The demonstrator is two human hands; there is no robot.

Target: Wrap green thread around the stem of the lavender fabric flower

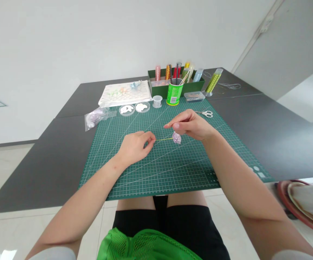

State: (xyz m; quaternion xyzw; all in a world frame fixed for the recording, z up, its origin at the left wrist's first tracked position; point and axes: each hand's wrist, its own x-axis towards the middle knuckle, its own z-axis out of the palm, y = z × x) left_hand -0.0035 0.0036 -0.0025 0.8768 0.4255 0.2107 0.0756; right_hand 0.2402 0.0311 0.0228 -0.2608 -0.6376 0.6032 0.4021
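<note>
At centre, the left hand (137,146) is pinching the stem (164,139), hiding its end. The right hand (193,125), nearly closed, is partly covering the flower (177,138); whether it is gripping anything, I cannot tell.

The table (31,173) looks smooth and matt. The bag (93,118) by the cutting mat's (156,169) far left corner is shiny, crinkled plastic; the box (194,96) by its far right corner, clear smooth plastic. The flower (176,138) looks silky.
</note>
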